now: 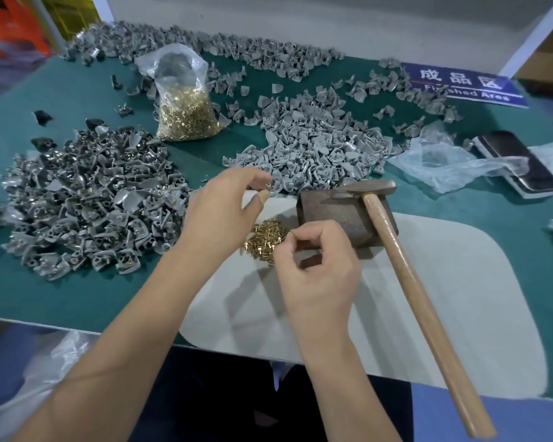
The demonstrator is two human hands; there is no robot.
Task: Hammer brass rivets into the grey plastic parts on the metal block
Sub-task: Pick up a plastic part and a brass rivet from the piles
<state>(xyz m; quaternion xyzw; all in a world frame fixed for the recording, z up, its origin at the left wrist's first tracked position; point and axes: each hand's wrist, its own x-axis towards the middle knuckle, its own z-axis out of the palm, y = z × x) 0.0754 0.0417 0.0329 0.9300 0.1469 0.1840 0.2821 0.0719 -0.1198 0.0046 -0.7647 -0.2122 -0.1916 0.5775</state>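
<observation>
My left hand (224, 215) is raised over the pale work pad (444, 314) and pinches a small brass rivet (268, 187) between forefinger and thumb. My right hand (316, 269) hovers at the right edge of a loose pile of brass rivets (264, 239). Its fingers are curled and its thumb and forefinger tips meet; whether they pinch a rivet is hidden. The dark metal block (339, 215) stands just behind it with no grey part on top. The hammer (406, 275) lies with its head on the block, and its wooden handle slants toward me.
Unriveted grey plastic parts (316, 145) are heaped behind the block, with more along the back. A heap of riveted parts (87, 199) lies at the left. A bag of rivets (186, 103) stands at the back. At the right are crumpled plastic (444, 161), a phone (517, 161) and a blue sign (466, 84).
</observation>
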